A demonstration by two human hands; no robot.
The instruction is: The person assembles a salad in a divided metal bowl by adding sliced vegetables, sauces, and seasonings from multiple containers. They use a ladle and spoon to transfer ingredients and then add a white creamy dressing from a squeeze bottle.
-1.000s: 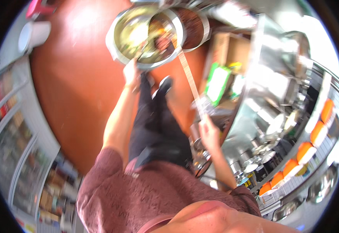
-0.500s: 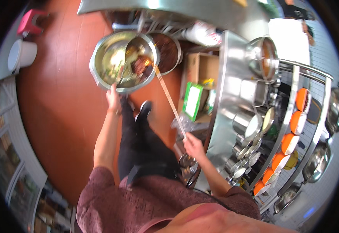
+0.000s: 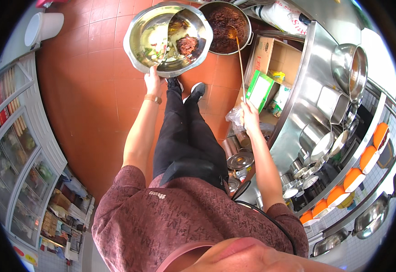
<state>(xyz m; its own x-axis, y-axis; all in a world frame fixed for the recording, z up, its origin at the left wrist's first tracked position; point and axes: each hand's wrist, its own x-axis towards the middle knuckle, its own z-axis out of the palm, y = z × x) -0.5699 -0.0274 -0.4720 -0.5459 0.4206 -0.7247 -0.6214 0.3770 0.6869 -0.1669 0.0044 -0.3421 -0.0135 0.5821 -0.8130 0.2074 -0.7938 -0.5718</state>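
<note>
In my left hand [image 3: 152,82] is the near rim of a wide steel bowl [image 3: 180,72], which I hold out over the floor. Inside the bowl lie a dark red-brown clump of paste [image 3: 187,45], clear yellowish liquid and pale green and white chopped bits [image 3: 157,50]. My right hand [image 3: 249,114] is closed around the long thin handle of a ladle [image 3: 242,72]. Its head dips into a dark red-brown sauce [image 3: 220,28] in a round metal pot [image 3: 250,38], just right of the bowl. The sauce partly hides the ladle's head.
At right, a steel counter [image 3: 293,99] holds pans, a steel bowl [image 3: 345,68] and several small pots. Below it sit a cardboard box [image 3: 282,59] and a green-edged package [image 3: 260,87]. Glass-fronted cabinets [image 3: 21,154] line the left; a white bucket [image 3: 44,27] stands beyond.
The ladle's head has gone from the bowl's right edge into the pot of sauce. The bowl and pot now appear higher and further right, as my view has shifted too.
</note>
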